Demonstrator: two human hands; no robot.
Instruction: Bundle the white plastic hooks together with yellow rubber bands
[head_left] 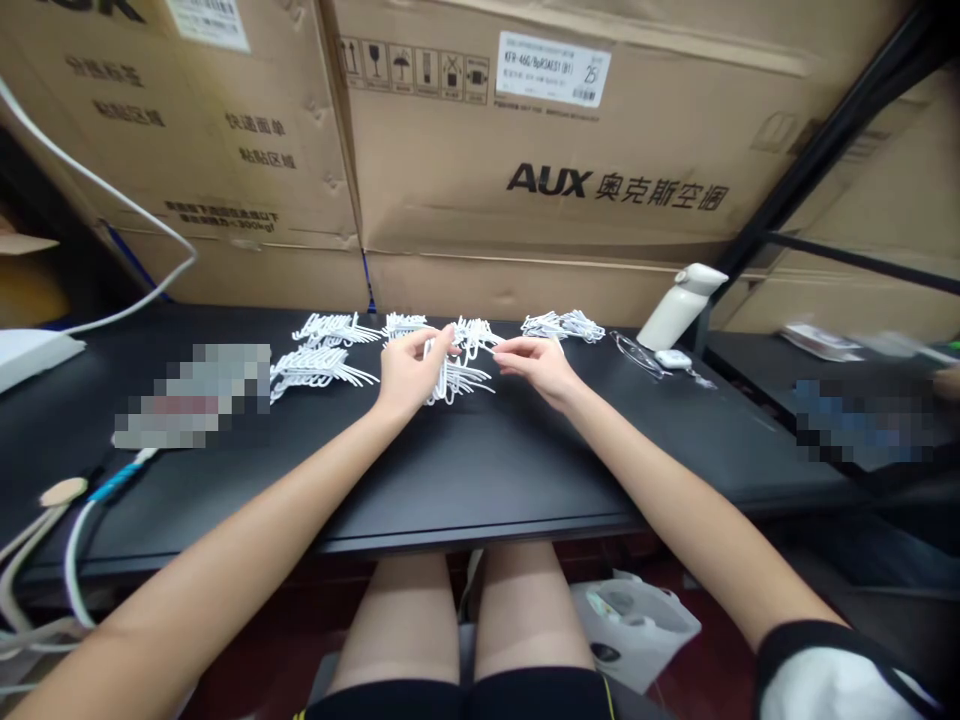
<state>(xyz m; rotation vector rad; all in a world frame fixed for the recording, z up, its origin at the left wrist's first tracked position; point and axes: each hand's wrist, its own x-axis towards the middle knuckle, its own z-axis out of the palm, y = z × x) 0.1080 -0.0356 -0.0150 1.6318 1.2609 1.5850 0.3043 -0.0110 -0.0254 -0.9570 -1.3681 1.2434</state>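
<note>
My left hand [412, 370] is over the middle of the black table [480, 465], with thumb and fingers closed on thin white hook-like pieces [450, 378]. To its right, my right hand [540, 368] pinches the thin end of a white hook-like piece [477, 338], whose looped end lies near my left fingertips. Similar pieces lie in a bundle [319, 367] left of my left hand, with another bundle [334, 327] behind it. A further small pile [562, 325] rests beyond my right hand. My fingers partly hide the pieces between the hands.
Large cardboard boxes [525, 220] stand behind the table. A cream bottle [679, 308], glasses [637, 353] and a white earbud case [673, 360] are at the right. A blurred-out device [199, 395] with a white cable [75, 550] lies left. A plastic bag [637, 620] sits below.
</note>
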